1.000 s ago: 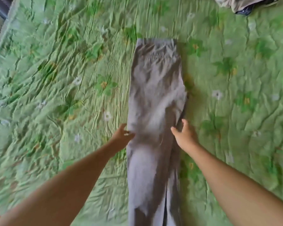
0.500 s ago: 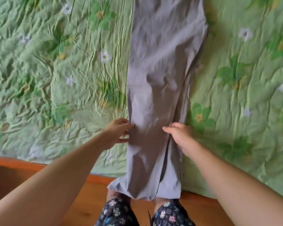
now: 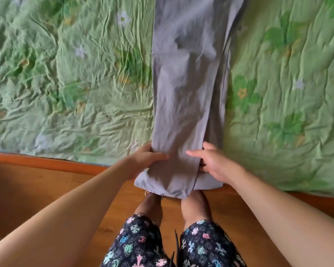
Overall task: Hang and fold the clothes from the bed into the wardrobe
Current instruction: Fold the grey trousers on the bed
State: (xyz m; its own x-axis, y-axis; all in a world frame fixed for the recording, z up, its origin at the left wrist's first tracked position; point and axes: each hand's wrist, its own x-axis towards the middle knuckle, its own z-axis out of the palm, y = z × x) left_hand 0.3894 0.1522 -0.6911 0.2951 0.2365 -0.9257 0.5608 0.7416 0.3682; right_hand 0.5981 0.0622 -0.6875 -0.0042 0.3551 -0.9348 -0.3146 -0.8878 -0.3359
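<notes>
Grey trousers [image 3: 187, 83] lie lengthwise on the green flowered bedspread [image 3: 75, 78], legs folded together, with the hems hanging over the bed's near edge. My left hand [image 3: 143, 160] grips the left side of the legs near the hems, thumb on top and fingers under the cloth. My right hand [image 3: 212, 160] holds the right side at the same height, thumb on top and fingers tucked between the layers.
The bed's wooden front rail [image 3: 46, 160] runs across below the bedspread. My own legs in dark patterned shorts [image 3: 172, 243] stand against the rail, on a wooden floor [image 3: 37, 189].
Both hands have slid down the trouser legs toward the hems and now take hold of the edges. The view has tipped down; the waistband has left the frame.
</notes>
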